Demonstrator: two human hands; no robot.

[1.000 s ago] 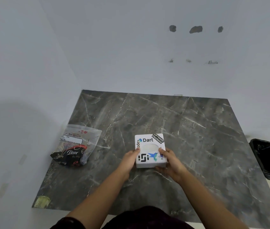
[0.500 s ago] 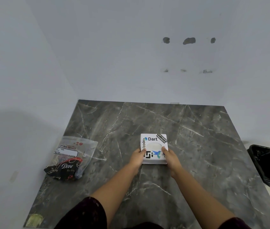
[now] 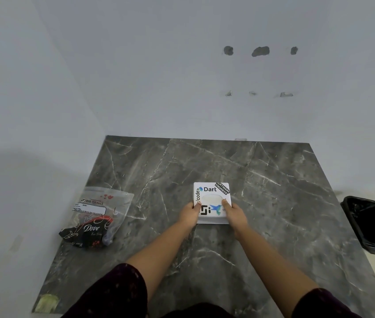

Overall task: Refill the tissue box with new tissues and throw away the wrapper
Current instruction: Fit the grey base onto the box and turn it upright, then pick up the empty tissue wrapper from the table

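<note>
A square white tissue box [image 3: 211, 196] with "Dart" and bird stickers lies flat on the dark marble table [image 3: 262, 180], its oval slot facing up. My left hand [image 3: 190, 214] grips the box's near left side and my right hand [image 3: 233, 213] grips its near right side, thumbs on top. A clear plastic tissue pack [image 3: 100, 210] with a printed label rests at the table's left, with a black "Dove" wrapper [image 3: 85, 232] lying against its near end.
A black bin [image 3: 372, 223] lined with a black bag stands off the table's right edge. White walls close the left and far sides. A yellowish patch [image 3: 46, 302] marks the near left corner.
The box has slid a little farther from me and turned straighter, with both hands still on it. The camera has tilted up, showing more wall.
</note>
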